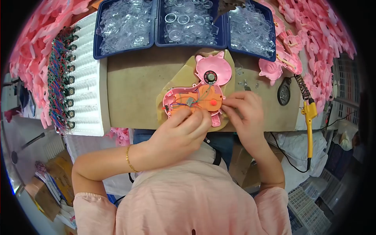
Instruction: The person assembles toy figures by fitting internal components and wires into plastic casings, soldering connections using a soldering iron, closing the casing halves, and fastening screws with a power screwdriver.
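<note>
One pink shell (216, 69) beyond left hand (185, 130), beside right hand (248, 114), both half-curled, grip unclear.

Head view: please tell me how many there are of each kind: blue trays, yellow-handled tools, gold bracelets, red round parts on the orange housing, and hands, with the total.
Blue trays: 3
Yellow-handled tool: 1
Gold bracelet: 1
Red round part: 1
Hands: 2
Total: 8
</note>
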`<state>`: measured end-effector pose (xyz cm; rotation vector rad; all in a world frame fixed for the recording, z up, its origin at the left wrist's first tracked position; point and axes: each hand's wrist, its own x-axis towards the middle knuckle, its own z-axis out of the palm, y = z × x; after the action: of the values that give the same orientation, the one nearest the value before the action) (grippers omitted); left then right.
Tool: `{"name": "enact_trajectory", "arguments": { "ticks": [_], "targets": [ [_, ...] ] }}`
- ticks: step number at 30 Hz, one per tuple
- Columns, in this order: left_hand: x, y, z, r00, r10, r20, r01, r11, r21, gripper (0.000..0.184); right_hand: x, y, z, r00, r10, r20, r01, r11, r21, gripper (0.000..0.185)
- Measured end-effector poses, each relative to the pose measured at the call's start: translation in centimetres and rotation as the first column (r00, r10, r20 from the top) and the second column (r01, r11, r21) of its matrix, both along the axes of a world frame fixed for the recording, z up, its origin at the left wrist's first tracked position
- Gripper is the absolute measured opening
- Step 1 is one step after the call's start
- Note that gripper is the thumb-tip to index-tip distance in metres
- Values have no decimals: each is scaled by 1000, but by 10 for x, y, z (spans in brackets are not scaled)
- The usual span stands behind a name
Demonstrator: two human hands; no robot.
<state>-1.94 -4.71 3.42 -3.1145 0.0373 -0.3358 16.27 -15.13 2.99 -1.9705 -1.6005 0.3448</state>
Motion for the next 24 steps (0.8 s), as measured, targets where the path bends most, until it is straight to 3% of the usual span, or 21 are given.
{"name": "enact_trajectory", "arguments": {
  "ticks": [3, 5, 9, 18, 21, 23, 24],
  "targets": [
    [0, -1, -1, 1000, 1, 13, -1, 1000, -4, 41, -1, -3, -6, 1000, 6, 23, -8, 996, 93, 14],
    [0, -1, -1, 1000, 2, 15, -2, 1000, -20, 41, -2, -4, -5, 989, 26, 148, -43, 992, 115, 14],
    [0, -1, -1, 1000, -9, -3, 8, 999, -40, 41, 10, 6, 12, 990, 109, 91, -109, 994, 1, 14],
    [-1, 1, -3, 999, -13, 33, 16, 997, -75, 43, 5, 2, 0, 976, 118, 185, -138, 985, 99, 18],
    [0, 0, -2, 999, -33, 21, 34, 998, -58, 44, 6, 12, 21, 947, 191, 257, -195, 981, -10, 15],
    [1, 0, -2, 999, -19, 32, 20, 999, -47, 45, 10, 23, 31, 939, 286, 192, -229, 935, -273, 13],
    [1, 0, -2, 999, -22, 34, 23, 999, -47, 45, 11, 26, 32, 940, 283, 193, -225, 935, -273, 13]
  ]
}}
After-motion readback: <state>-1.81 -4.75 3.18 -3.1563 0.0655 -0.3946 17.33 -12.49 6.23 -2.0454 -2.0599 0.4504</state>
